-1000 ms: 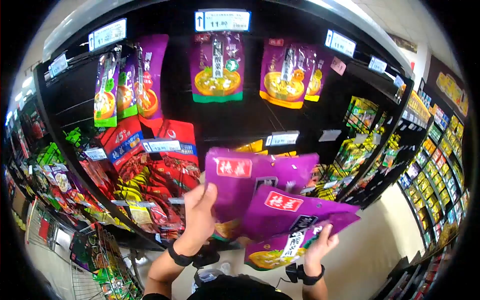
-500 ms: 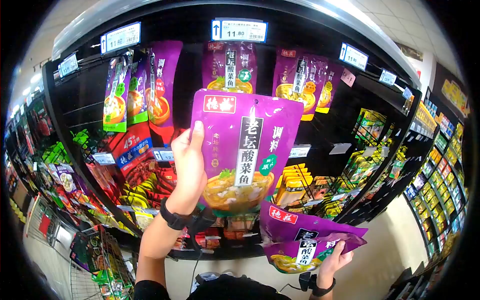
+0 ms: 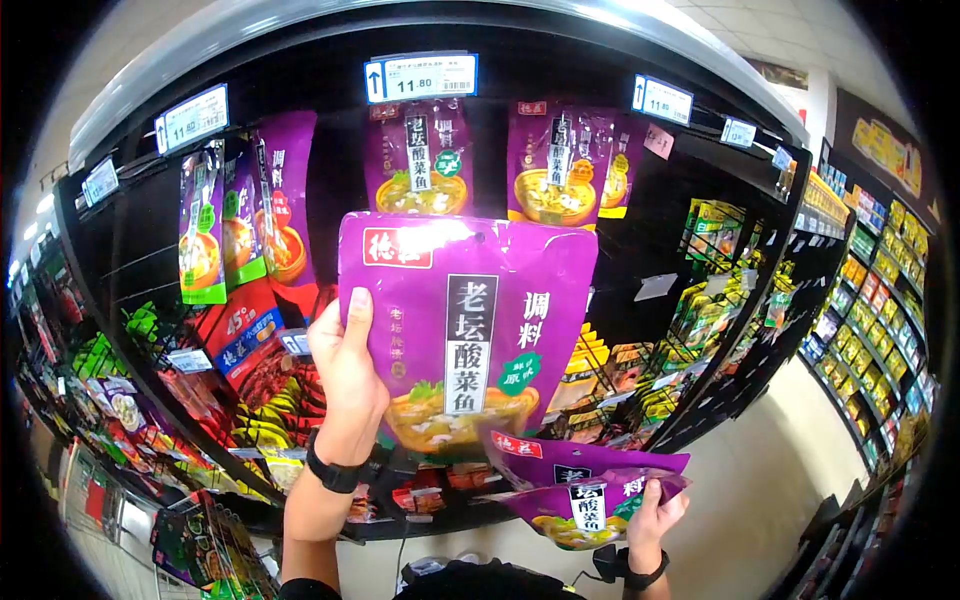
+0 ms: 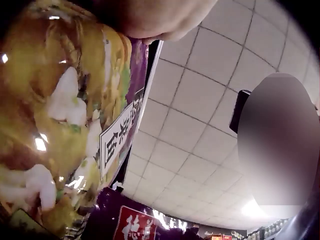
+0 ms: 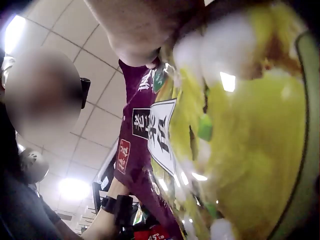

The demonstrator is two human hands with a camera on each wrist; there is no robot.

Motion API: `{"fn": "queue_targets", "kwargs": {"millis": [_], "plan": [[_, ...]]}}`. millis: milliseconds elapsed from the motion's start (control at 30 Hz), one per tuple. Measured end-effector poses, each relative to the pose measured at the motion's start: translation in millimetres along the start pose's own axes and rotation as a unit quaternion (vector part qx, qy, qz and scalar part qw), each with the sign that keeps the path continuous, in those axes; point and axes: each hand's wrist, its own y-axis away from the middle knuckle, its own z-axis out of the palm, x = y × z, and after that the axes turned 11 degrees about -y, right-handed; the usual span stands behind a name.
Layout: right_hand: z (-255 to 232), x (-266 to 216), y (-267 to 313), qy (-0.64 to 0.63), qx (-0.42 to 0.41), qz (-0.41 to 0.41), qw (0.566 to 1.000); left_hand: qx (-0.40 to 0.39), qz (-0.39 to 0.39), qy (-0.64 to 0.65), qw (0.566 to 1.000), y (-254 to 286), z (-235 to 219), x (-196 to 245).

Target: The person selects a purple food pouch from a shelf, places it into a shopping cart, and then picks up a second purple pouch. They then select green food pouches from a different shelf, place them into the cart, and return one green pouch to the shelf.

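My left hand (image 3: 350,375) grips a large purple seasoning pouch (image 3: 430,340) by its left edge, thumb on the printed front. The pouch stands upright before the rack, its fish-soup picture at the bottom. Lower right, my right hand (image 3: 652,520) pinches a matching purple pouch (image 3: 620,460), thumb on its front; this one is bent across the middle. Its top corner lies just below the first pouch. In the left wrist view the soup picture of the raised pouch (image 4: 60,110) fills the left side. The right wrist view shows the bent pouch (image 5: 230,145) up close.
Similar purple pouches (image 3: 418,155) hang on the black rack behind, under price tags (image 3: 420,80). Red packets (image 3: 250,340) hang lower left and yellow packets (image 3: 585,365) right of centre. A wire shopping cart (image 3: 90,530) with goods stands lower left.
The left hand's pouch has risen from behind the other pouch to upright, facing me. Most recently both pouches appear shifted left in the head view, as does the rack. Both grips remain.
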Motion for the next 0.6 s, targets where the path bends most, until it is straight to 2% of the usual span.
{"fn": "queue_targets", "kwargs": {"millis": [133,267,600], "plan": [[3.5,-8.4,-1.4,-0.043,0.001,0.047,0.998,0.013,0.003,0.033,0.999,0.8,-1.7,1.3],[4.3,-13.3,-3.5,-0.046,-0.016,0.046,0.998,0.034,0.010,0.032,0.999,-4.0,4.8,6.2],[-1.3,-15.7,1.1,-0.019,-0.017,0.039,0.999,0.063,-0.056,0.098,0.992,-66.9,13.5,-0.3]]}}
